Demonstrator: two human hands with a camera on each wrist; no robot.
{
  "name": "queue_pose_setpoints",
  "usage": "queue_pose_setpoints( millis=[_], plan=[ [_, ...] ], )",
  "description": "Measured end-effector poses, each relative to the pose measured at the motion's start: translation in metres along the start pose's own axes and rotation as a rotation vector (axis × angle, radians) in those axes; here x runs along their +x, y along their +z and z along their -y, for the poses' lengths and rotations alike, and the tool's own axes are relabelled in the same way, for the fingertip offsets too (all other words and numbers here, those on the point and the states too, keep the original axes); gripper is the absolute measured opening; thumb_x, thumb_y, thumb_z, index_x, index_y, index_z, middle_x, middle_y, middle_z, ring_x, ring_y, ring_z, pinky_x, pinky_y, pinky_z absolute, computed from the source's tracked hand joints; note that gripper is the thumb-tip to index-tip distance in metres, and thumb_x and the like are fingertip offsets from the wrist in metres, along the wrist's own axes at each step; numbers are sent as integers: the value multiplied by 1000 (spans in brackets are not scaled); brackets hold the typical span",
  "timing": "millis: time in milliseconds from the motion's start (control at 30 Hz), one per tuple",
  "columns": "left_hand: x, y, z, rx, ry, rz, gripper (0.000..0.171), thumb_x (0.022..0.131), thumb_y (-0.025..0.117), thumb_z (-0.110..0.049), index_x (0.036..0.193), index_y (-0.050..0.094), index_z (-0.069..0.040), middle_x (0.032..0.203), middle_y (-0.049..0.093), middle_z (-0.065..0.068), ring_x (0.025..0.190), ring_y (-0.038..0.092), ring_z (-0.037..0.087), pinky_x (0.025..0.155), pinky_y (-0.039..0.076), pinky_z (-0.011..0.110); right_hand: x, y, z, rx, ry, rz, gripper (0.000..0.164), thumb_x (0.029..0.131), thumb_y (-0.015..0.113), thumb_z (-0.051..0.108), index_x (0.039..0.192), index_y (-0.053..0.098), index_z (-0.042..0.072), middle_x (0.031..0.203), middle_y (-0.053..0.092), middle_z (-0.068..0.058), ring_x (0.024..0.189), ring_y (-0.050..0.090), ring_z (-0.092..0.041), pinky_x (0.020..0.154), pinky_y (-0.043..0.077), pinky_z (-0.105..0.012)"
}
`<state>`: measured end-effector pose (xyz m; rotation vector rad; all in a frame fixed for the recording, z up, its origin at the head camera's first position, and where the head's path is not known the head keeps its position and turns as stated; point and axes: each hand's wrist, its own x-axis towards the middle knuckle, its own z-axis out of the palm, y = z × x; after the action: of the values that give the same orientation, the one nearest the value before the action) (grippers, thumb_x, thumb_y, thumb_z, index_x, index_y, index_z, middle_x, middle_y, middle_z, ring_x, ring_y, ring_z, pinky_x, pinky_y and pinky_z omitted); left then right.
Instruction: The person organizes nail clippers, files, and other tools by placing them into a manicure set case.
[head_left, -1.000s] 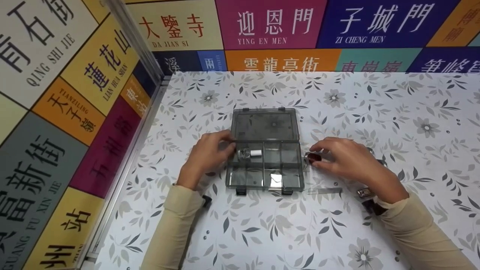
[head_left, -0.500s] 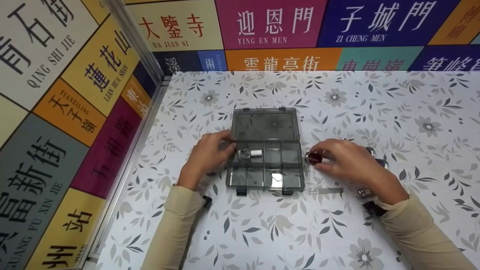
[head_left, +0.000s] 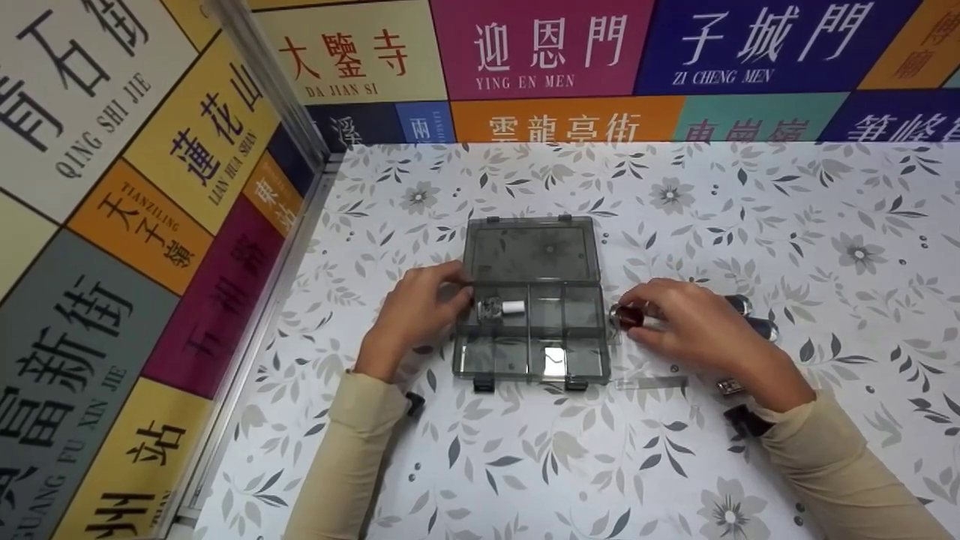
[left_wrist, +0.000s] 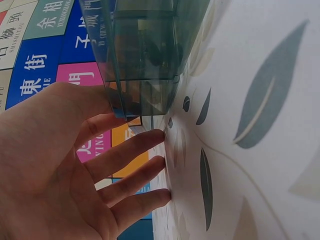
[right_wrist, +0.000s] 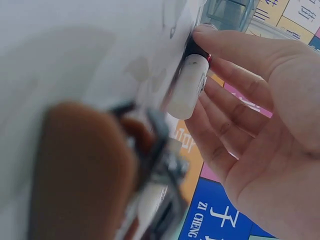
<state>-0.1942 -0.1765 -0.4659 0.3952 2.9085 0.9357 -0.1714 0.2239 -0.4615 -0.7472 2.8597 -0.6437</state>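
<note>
A smoky see-through compartment box [head_left: 529,330] lies with its lid [head_left: 532,251] folded back. Inside its upper left compartment is a small clear, speckled bottle with a white cap [head_left: 514,307]. My left hand [head_left: 416,307] holds the box's left side near the hinge. In the left wrist view its thumb and forefinger meet the box end, while the other fingers extend down to the tabletop. Just right of the box, my right hand [head_left: 686,319] pinches a dark red nail polish bottle [head_left: 628,316]. Its white cap [right_wrist: 189,87] points toward the camera in the right wrist view.
Two dark blue bottles [head_left: 763,328] lie partly behind the right hand. A small metallic item [head_left: 729,386] is near the right wrist, and a thin clear strip [head_left: 652,382] lies below the hand. Sign-printed panels [head_left: 551,45] border the flower-patterned table [head_left: 555,457].
My right hand and forearm shift slightly, so more of the blue bottles shows. The red bottle stays beside the box in its fingers. My left hand keeps its place.
</note>
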Motion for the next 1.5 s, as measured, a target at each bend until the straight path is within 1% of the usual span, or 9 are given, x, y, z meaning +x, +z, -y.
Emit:
queue_pose_setpoints(
  millis=[100,267,433,600,733,967,1100,1333,1500],
  plan=[
    [0,0,0,-5,0,2,17,104,70,-29,120,76,-25,131,79,-6,135,68,22,115,53,51,0,1,1,-15,-16,-21,37,92,84,22,127,75,16,115,78,-3,105,74,-29,94,59,-57],
    [0,1,0,-19,3,9,19,105,70,-28,122,77,-23,130,79,-6,134,68,21,113,54,50,-1,1,1,-21,-22,-44,38,93,83,22,129,74,17,117,77,-3,103,73,-28,91,60,-56],
    [1,1,0,-25,6,5,20,104,70,-28,122,77,-23,128,79,-6,131,69,19,112,55,49,-3,-2,2,-14,-2,-53,40,93,83,23,132,73,19,119,76,-4,100,72,-28,86,60,-55],
    [0,1,0,-29,10,1,19,104,70,-27,122,77,-23,127,79,-7,130,70,18,110,56,48,-3,-5,2,-6,8,-84,43,93,84,22,134,72,19,125,76,-7,102,72,-32,86,60,-57],
    [0,1,0,-31,11,2,17,104,70,-28,119,77,-23,128,79,-7,130,70,19,109,56,49,-2,-6,3,-1,-20,-141,44,92,85,20,134,72,18,125,76,-9,102,73,-32,85,61,-57],
    [1,1,2,-24,12,7,16,104,70,-28,118,77,-23,129,79,-8,131,70,20,111,55,49,1,-4,5,5,-82,-249,43,89,88,17,129,74,15,117,78,-9,96,75,-30,80,64,-51],
    [2,3,2,-25,9,5,16,104,70,-28,118,77,-24,128,79,-8,130,70,20,111,55,50,1,-3,5,17,-95,-263,42,89,89,16,128,74,14,117,78,-8,96,76,-29,80,64,-50],
    [1,3,0,13,1,-8,9,105,70,-32,111,76,-28,125,79,-12,128,70,21,102,58,53,1,-2,9,12,-98,-250,41,91,88,19,130,73,16,117,78,-6,96,75,-26,77,65,-45],
    [0,2,0,7,4,-13,8,104,71,-30,110,75,-28,123,80,-10,125,71,21,103,58,52,2,-2,13,16,-98,-241,42,92,87,20,131,73,17,119,78,-5,96,75,-25,78,65,-44]
  ],
)
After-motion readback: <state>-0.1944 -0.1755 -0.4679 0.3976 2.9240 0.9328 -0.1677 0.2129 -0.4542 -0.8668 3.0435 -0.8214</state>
